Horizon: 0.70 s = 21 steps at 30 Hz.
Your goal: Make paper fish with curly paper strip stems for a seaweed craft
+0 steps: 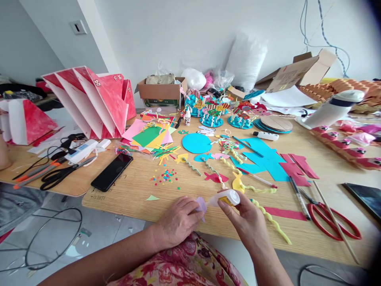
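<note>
While the left hand (182,216) pinches a purple paper piece (201,203) over the near edge of the table (119,200), the right hand (249,218) grips a white squeeze bottle (229,196), nozzle toward the paper. Advisable: light squeeze, thin line, fingertips clear. Containers: one cardboard box (162,91), apparently holding beige cloth (160,79); one small white bottle (187,118), contents hidden.

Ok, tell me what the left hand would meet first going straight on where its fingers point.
Beyond the purple paper it pinches, the left hand would likely meet the white bottle in the right hand, though depth is unclear from one view.
</note>
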{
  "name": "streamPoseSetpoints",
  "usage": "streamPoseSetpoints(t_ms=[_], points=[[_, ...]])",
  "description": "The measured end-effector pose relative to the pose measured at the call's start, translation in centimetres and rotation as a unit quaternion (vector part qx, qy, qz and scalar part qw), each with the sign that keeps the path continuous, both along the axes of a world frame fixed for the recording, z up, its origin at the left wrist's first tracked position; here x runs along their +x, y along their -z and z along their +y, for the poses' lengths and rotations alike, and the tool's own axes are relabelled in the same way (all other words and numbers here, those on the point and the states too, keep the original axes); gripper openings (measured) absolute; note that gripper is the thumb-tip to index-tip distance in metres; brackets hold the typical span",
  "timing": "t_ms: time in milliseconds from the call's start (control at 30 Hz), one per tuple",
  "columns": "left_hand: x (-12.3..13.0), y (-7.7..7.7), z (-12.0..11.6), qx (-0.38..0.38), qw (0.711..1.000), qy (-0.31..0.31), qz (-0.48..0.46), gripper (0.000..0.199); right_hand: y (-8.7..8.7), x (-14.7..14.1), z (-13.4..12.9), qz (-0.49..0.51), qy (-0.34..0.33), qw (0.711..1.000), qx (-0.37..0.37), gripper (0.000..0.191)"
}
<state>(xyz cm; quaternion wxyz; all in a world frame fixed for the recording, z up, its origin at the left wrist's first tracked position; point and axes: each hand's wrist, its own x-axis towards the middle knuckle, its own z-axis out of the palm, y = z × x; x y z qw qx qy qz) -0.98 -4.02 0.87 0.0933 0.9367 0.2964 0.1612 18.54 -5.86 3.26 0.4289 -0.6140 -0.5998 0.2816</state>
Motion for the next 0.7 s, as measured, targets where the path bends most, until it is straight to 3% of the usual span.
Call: streamPoseSetpoints(t_ms=[267, 700], points=[[-0.1, 0.1, 0.0, -0.010, 1.000, 0.003, -0.010, 0.018, -0.3, -0.9, -0.2, -0.092, -0.015, 0.995, 0.025, 0.024], [-0.1, 0.2, 0.0, -0.008, 1.000, 0.007, -0.005, 0.019, -0.2, -1.1, 0.4, -0.128, -0.032, 0.990, 0.038, 0.024]])
